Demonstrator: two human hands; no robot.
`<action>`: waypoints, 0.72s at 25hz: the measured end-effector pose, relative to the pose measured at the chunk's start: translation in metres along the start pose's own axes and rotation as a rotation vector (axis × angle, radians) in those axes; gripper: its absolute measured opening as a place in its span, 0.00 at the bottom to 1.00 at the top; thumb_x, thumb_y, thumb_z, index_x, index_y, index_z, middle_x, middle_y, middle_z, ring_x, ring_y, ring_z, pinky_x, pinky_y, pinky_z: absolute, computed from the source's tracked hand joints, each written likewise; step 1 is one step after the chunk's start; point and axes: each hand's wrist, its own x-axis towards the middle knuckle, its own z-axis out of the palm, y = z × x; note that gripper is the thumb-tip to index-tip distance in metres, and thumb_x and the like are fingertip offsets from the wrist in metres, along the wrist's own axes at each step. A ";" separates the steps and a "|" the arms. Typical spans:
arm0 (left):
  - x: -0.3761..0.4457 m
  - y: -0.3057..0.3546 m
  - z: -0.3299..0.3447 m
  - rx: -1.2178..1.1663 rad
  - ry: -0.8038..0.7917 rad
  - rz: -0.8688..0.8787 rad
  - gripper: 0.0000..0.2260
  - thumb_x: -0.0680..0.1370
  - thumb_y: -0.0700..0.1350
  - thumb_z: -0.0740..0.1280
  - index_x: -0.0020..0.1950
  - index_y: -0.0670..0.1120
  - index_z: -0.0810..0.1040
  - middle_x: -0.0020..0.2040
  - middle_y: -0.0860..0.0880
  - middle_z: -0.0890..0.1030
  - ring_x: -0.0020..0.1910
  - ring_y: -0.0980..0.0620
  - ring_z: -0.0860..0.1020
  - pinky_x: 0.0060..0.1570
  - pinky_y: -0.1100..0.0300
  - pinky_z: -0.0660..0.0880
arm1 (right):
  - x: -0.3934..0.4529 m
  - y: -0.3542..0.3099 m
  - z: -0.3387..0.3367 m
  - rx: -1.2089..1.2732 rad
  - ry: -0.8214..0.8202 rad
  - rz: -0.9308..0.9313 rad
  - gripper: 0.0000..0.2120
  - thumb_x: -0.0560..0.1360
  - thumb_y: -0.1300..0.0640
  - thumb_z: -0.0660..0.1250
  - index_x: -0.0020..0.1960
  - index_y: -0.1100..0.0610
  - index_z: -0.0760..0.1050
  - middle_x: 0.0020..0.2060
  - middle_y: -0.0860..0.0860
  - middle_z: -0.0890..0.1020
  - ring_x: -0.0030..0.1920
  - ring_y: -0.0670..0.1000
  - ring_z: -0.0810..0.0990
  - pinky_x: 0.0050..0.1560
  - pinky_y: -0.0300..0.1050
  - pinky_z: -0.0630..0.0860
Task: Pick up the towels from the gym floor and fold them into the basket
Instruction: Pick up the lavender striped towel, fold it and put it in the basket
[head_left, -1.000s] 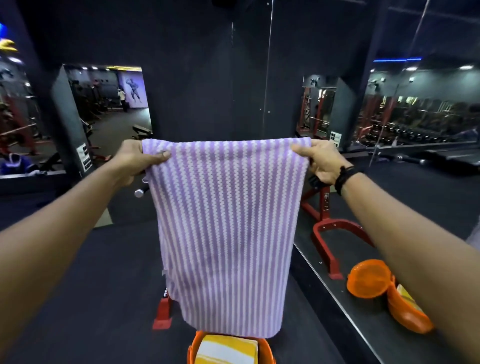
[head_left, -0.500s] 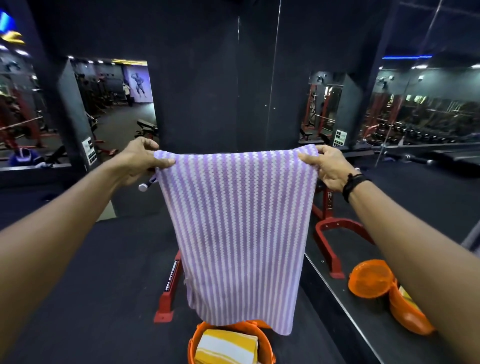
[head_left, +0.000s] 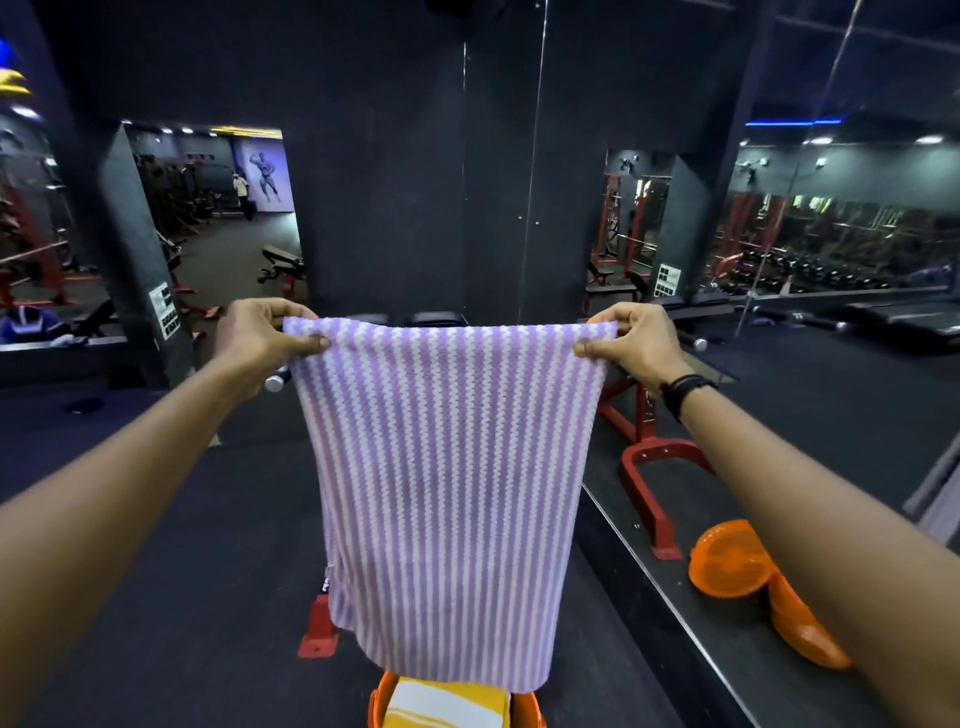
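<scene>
Two bare forearms reach forward from the near edge, and between them, at the very bottom, sits the orange basket (head_left: 378, 699) with a folded yellow-and-white towel (head_left: 441, 706) already inside. Directly above it hangs the purple-and-white striped towel (head_left: 447, 483), held up flat in the air with its lower hem just over the basket. The left hand (head_left: 260, 338) pinches the top left corner between thumb and curled fingers; the right hand (head_left: 636, 340), with a black wristband (head_left: 685, 392) behind it, pinches the top right corner the same way.

This towel looks light, soft and limp: it drapes straight down under its own weight and narrows slightly below the grip. It should fold easily but will not hold a crease, so I judge the two top corners the best hold, brought together to halve it before lowering it in.

Dark gym floor (head_left: 156, 571) lies on the left. A red bench frame (head_left: 317, 631) stands just behind the towel, close to the basket. To the right a wall mirror (head_left: 831, 415) runs along the floor and reflects the basket in orange. Farther off are weight racks and benches; none of it blocks the drop.
</scene>
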 end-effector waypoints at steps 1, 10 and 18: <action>0.001 -0.003 0.000 0.018 -0.020 0.002 0.10 0.66 0.38 0.79 0.42 0.49 0.82 0.43 0.40 0.83 0.37 0.47 0.76 0.38 0.49 0.75 | -0.002 -0.001 0.003 0.075 0.003 0.006 0.11 0.61 0.58 0.81 0.40 0.55 0.81 0.39 0.57 0.85 0.38 0.50 0.82 0.43 0.45 0.79; -0.008 -0.004 -0.003 0.488 0.042 0.272 0.08 0.69 0.41 0.77 0.47 0.42 0.84 0.47 0.40 0.82 0.54 0.41 0.77 0.42 0.60 0.66 | -0.006 0.007 0.012 -0.300 0.017 -0.165 0.12 0.61 0.58 0.81 0.35 0.56 0.77 0.33 0.52 0.78 0.39 0.49 0.73 0.36 0.36 0.67; 0.004 0.034 -0.017 -0.076 -0.232 0.253 0.09 0.71 0.39 0.74 0.49 0.43 0.79 0.35 0.54 0.81 0.30 0.64 0.77 0.29 0.71 0.73 | 0.014 -0.028 -0.017 0.181 -0.394 -0.055 0.19 0.59 0.50 0.79 0.44 0.56 0.76 0.39 0.54 0.81 0.38 0.52 0.78 0.38 0.47 0.75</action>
